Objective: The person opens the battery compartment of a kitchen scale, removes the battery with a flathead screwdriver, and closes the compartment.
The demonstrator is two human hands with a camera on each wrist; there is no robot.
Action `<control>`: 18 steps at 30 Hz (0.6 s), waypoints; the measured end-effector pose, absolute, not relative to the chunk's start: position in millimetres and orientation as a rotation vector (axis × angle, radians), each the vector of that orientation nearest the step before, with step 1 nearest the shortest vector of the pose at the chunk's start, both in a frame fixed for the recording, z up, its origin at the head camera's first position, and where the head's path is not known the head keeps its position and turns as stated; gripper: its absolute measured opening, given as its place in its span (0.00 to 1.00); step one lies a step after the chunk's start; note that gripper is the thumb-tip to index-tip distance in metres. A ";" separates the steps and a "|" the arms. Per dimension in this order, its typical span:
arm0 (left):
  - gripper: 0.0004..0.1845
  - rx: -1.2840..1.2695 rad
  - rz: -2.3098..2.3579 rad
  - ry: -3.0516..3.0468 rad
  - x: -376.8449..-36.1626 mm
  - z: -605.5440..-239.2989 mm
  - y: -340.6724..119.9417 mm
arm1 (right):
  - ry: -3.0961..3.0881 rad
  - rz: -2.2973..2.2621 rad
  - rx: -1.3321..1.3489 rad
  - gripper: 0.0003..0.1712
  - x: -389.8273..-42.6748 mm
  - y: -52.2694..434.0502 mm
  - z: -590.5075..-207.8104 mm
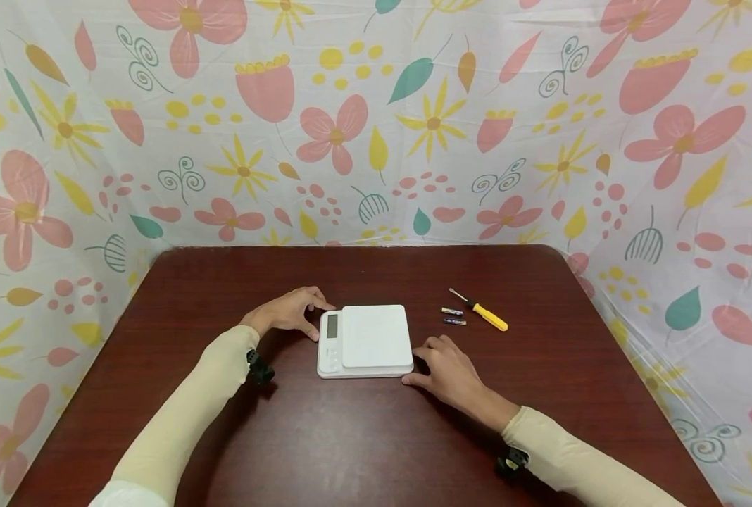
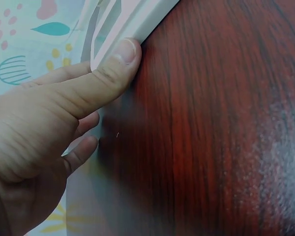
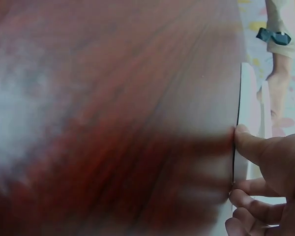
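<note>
A white digital kitchen scale [image 1: 374, 336] lies on the table, its grey display [image 1: 332, 326] and buttons toward the left. At its left end my left hand [image 1: 289, 310] grips the far corner, thumb on the side edge and index finger at the back. The left wrist view shows that thumb [image 2: 124, 53] pressed along the white edge of the scale [image 2: 146, 22]. On the opposite end, my right hand [image 1: 448, 372] holds the near right corner between thumb and fingers. In the right wrist view, the thumb [image 3: 250, 141] touches the scale's side [image 3: 246, 98].
Right of the scale lie two small batteries [image 1: 452, 311], one nearer than the other. Beside them is a screwdriver [image 1: 491, 317] with a yellow handle. The dark red wooden table [image 1: 325, 443] ends at a flowered curtain [image 1: 376, 141]. Each wrist carries a small black camera [image 1: 260, 367].
</note>
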State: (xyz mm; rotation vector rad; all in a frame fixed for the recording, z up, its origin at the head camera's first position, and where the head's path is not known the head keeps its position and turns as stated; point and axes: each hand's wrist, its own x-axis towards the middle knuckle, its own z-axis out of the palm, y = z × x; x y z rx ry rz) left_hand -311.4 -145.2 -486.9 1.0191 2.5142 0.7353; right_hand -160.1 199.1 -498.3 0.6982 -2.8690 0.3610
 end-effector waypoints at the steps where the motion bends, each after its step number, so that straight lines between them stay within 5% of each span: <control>1: 0.37 1.019 0.735 2.517 -311.4 -487.5 -145.5 | -2.864 0.357 0.707 0.30 -160.5 198.5 -498.2; 18: 0.34 0.984 0.783 2.597 -292.5 -491.6 -147.5 | -2.819 0.414 0.733 0.20 -171.1 202.1 -501.9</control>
